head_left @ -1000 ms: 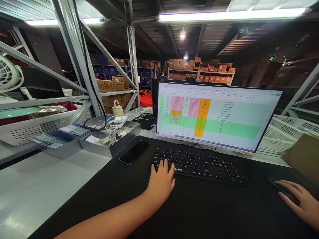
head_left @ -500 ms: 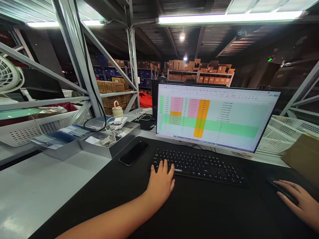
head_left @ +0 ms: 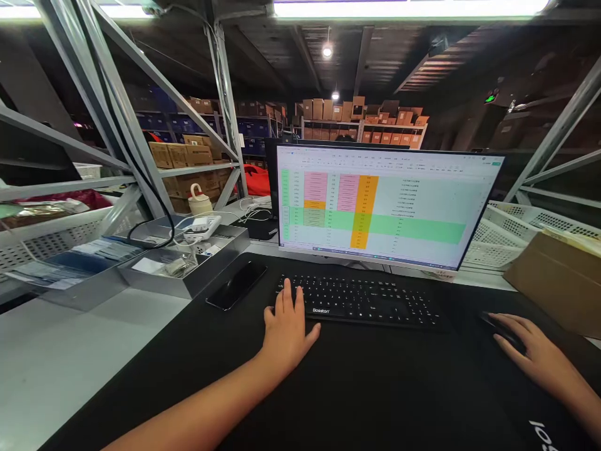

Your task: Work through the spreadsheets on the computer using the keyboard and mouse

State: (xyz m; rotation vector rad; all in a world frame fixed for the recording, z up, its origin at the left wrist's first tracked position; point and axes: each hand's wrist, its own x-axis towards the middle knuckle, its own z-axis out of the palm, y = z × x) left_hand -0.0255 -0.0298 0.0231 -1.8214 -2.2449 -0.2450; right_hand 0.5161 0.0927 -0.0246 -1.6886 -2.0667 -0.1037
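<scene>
My left hand [head_left: 285, 326] rests with spread fingers on the left end of a black keyboard [head_left: 366, 304], its thumb lying below the front edge. My right hand [head_left: 530, 344] lies over a black mouse [head_left: 507, 331], fingers wrapped along its top and side. Behind the keyboard stands a monitor [head_left: 389, 207] showing a spreadsheet with pink, orange and green cells. A dark phone [head_left: 237, 285] lies on the black desk mat [head_left: 357, 388], left of the keyboard.
Grey trays [head_left: 188, 279] with packets, papers and a white power strip [head_left: 201, 227] stand at the left, near a cream bottle [head_left: 200, 203]. A cardboard box [head_left: 556, 282] and white baskets [head_left: 498, 235] are at the right. Metal posts flank the desk.
The view has shifted, so the scene sits further left and slightly higher. My left hand has moved toward the keyboard's left end, its thumb further out. My right hand remains on the mouse.
</scene>
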